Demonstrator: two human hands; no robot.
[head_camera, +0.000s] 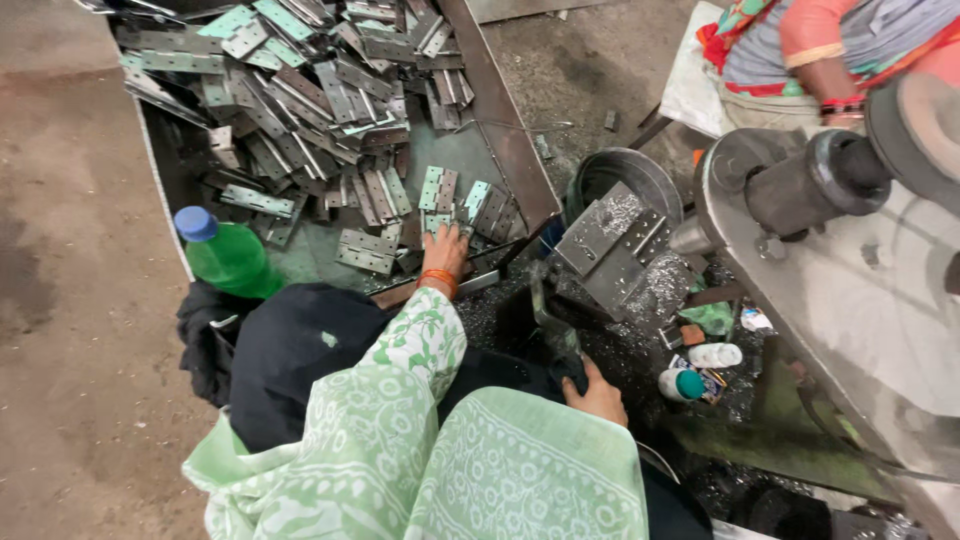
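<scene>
Left hand (446, 250), orange thread band at the wrist, reaches forward into the shallow rusty sheet-metal tray (500, 130). Fingers spread narrow and flat on a small grey steel hinge plate (436, 222) at the tray's near edge; whether the fingers have closed on it I cannot tell. More flat grey hinge plates, some with a pale green film, lie around the hand from 9 to 3 o'clock. The main heap of hinge plates (300, 90) piles up at 11 o'clock, filling the tray's far end.

Right hand (597, 395) sits low at 5 o'clock of the left, curled around the dark lower end of a greenish metal lever handle (550, 315). The handle rises to 12 o'clock of that hand, toward a grey steel block fixture (610, 250) dusted with metal shavings.

A green plastic bottle with a blue cap (228, 255) stands at 9 o'clock of the left hand, beside dark cloth. A round dark metal bucket (625, 175) sits behind the fixture. A large grey machine body with a thick shaft (830, 260) fills the right side.

Floor is bare brown-grey concrete (70, 250), stained, gritty with swarf near the machine. Another person's banded arm (830, 80) shows at 1 o'clock.
</scene>
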